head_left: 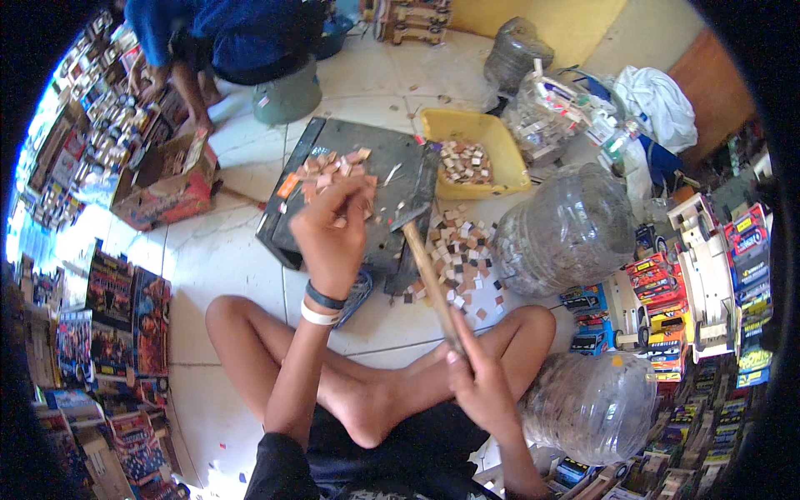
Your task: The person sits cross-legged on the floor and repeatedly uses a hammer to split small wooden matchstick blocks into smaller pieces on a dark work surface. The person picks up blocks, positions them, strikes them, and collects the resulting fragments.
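Note:
My right hand (pixel 483 387) is wrapped round the wooden handle of a hammer (pixel 430 282). Its metal head is over the right edge of a low black table (pixel 382 142). Above the table's near half, my left hand (pixel 332 233) has its fingers curled together in a pinch. Whatever they hold, if anything, is too small to make out. Just beyond that hand lies a heap of small brown wood-like squares (pixel 321 169), with an orange piece (pixel 288 185) at its left. A few tiny bits are scattered on the tabletop.
Square pieces (pixel 458 258) litter the floor right of the table. A yellow basin (pixel 508 171) holds more squares. Large clear plastic jugs (pixel 575 229) stand at the right. Toy vehicles (pixel 658 308) are stacked on both sides. Far left are a red box (pixel 171 196) and another person (pixel 233 37).

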{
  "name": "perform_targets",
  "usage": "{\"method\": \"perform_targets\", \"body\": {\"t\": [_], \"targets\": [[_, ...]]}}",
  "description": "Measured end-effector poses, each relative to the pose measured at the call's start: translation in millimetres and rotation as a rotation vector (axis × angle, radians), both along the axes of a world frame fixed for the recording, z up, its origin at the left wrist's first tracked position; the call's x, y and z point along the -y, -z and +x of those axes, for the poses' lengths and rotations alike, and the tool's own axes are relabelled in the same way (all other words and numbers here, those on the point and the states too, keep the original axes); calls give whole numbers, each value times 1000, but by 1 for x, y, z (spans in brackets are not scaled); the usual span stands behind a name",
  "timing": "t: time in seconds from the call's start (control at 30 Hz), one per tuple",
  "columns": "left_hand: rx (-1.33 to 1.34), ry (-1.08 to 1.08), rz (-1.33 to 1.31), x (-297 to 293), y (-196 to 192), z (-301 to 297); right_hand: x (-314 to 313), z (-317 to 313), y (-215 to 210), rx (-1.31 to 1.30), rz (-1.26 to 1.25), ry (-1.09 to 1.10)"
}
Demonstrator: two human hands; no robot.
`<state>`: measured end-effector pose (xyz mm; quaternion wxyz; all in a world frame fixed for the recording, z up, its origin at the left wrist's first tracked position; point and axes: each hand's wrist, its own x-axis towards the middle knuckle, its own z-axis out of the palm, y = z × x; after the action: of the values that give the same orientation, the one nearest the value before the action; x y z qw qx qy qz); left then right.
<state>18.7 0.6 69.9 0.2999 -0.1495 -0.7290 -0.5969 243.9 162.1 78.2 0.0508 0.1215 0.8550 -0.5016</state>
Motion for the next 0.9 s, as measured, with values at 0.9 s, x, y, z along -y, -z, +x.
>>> {"method": "perform_targets", "body": {"t": [0.9], "targets": [[105,-50,-441,90,45,17,8,-80,67,-241,-157,-52]]}}
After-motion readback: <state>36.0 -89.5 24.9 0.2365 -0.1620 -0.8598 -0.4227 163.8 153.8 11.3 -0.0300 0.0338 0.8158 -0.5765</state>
